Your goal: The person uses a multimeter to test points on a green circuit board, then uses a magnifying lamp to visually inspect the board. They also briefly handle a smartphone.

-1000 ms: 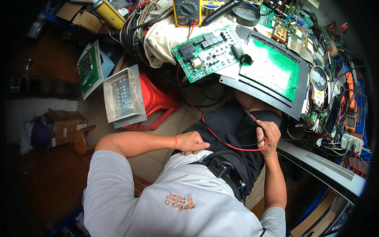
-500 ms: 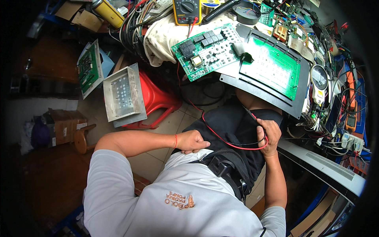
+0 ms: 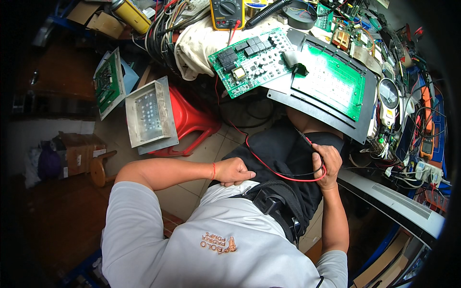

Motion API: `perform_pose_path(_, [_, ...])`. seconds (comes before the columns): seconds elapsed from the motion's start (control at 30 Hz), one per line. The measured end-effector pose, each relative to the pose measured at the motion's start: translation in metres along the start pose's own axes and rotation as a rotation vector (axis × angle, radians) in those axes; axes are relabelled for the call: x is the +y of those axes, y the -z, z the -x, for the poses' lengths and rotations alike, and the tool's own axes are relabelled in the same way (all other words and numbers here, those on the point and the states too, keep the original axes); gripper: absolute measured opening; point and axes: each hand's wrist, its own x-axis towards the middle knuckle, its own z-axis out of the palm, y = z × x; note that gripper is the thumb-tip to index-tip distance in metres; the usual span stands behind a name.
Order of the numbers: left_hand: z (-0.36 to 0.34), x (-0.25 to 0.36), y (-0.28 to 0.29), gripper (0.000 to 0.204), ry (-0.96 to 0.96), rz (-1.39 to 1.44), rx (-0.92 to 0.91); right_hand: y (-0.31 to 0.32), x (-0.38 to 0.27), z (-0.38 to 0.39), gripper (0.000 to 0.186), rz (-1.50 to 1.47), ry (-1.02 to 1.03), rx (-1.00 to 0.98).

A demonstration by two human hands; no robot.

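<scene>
My right hand [image 3: 325, 168] grips test probes [image 3: 306, 139] with red and black leads looping over my dark shorts. My left hand [image 3: 233, 170] is curled closed in my lap at the shirt hem; its palm is hidden. The leads run up toward a yellow multimeter [image 3: 225, 12] on the bench. A green circuit board [image 3: 252, 67] with relays lies beside a black panel [image 3: 314, 105] carrying a second green board [image 3: 331, 81], with a ribbon cable between them.
An open metal housing [image 3: 165, 108] sits on a red plastic stool [image 3: 197, 120], beside another mounted board [image 3: 108, 84]. Cable bundles [image 3: 161, 43], parts, and a magnifier [image 3: 387, 93] crowd the bench. A cardboard box [image 3: 81, 158] and wooden stool [image 3: 101, 170] stand at left.
</scene>
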Motion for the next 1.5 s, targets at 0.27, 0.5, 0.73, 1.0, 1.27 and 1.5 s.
perform_pose_path(0.27, [0.0000, -0.0002, 0.0003, 0.068, 0.004, 0.011, -0.006, 0.0001, 0.0004, 0.0013, 0.016, -0.004, -0.012, -0.009])
perform_pose_path(0.5, [-0.0009, -0.0001, 0.0001, 0.068, 0.017, 0.016, -0.001, 0.0003, 0.0001, 0.0012, 0.016, -0.003, -0.011, -0.007])
perform_pose_path(0.73, [-0.0001, 0.0004, 0.0000, 0.069, 0.021, 0.023, -0.005, -0.0003, 0.0003, 0.0006, 0.016, -0.002, -0.012, -0.001])
perform_pose_path(1.0, [0.0004, 0.0009, 0.0002, 0.069, 0.005, 0.016, -0.003, 0.0002, 0.0003, 0.0015, 0.017, -0.010, -0.019, -0.014])
perform_pose_path(1.27, [0.0007, 0.0007, 0.0001, 0.069, 0.006, 0.019, 0.000, 0.0004, 0.0003, 0.0015, 0.016, -0.005, -0.021, -0.020])
perform_pose_path(1.5, [-0.0008, -0.0014, 0.0003, 0.069, 0.001, 0.025, -0.002, 0.0000, 0.0003, 0.0014, 0.016, 0.004, -0.016, -0.009])
